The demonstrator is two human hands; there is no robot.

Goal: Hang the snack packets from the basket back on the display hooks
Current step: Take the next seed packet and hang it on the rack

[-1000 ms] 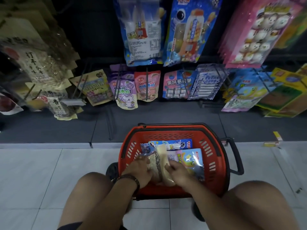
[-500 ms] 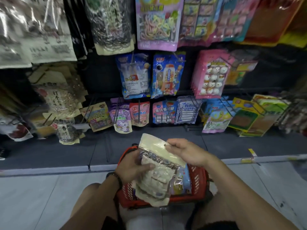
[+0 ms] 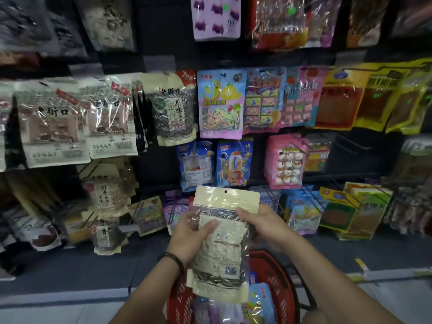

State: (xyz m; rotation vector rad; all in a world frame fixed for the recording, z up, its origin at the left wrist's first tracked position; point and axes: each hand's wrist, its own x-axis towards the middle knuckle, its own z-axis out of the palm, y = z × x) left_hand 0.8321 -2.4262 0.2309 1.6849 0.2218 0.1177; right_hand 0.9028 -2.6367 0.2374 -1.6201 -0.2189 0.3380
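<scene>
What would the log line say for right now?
left hand: holds packet | right hand: holds packet | packet: upright, above basket, not yet hung | basket: more packets inside

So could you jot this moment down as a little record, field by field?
Held item: cream seed packet, upright, back side facing the camera
Left hand: grips the packet's left edge
Right hand: grips its right edge near the top
Hang hole: visible at top, not on a hook
Red basket: below the hands, more packets inside
Matching stock: seed packets hanging upper left
</scene>
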